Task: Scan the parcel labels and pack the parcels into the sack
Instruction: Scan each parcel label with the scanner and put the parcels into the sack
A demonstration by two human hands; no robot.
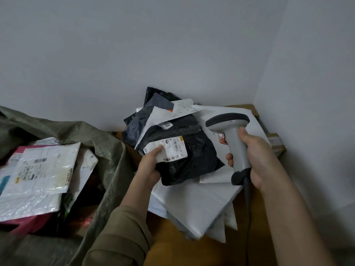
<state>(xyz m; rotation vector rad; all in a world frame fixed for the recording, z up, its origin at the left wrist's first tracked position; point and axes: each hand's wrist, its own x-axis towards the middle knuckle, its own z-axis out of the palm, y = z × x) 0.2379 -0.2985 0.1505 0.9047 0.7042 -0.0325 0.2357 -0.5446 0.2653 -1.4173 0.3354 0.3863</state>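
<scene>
Two plain pale grey-white walls meet at a vertical corner on the right side of the view. The back wall (pixel 144 45) fills the upper half; the side wall (pixel 317 73) runs toward the camera along the right edge. Both are bare and smooth. The counter (pixel 192 250) has an orange-brown surface and sits against both walls, filling the corner. Lighting is dim, even and diffuse, with soft shading low on the side wall.

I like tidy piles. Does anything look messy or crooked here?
Yes. The label on the black parcel in the left hand is wrinkled and sits askew. The pile of parcels underneath is fanned out unevenly.
</scene>
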